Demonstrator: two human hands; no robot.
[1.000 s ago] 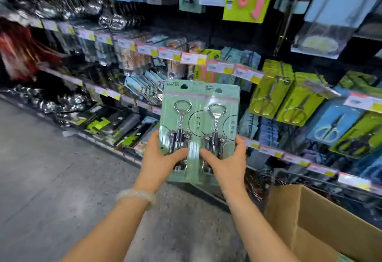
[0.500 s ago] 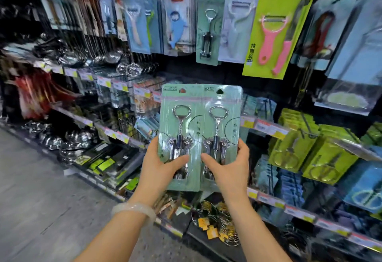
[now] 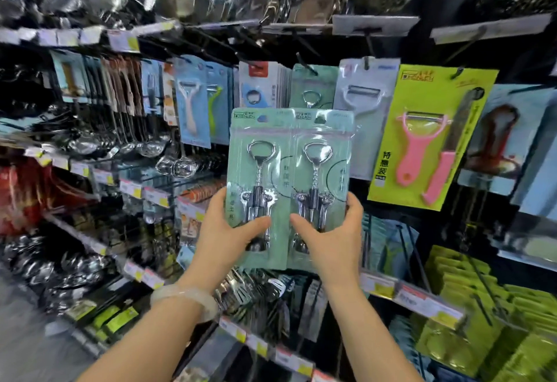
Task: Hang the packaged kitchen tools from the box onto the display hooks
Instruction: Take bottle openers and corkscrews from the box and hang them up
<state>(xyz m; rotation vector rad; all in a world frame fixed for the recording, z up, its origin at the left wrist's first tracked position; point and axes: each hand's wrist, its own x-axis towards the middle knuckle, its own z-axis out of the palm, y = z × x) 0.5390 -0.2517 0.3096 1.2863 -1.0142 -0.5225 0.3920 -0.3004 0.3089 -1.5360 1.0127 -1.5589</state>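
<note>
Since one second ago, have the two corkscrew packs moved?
Yes. The two corkscrew packs rose toward the hanging mint corkscrew pack, from the lower shelf level.

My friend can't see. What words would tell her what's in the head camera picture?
Two hands, left and right, hold up two green corkscrew packs side by side before a shop wall of hanging kitchen tools. A matching pack hangs right behind them, with a pink peeler pack to the right.

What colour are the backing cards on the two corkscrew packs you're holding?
Pale mint green on both corkscrew packs, clearest in the head view.
</note>
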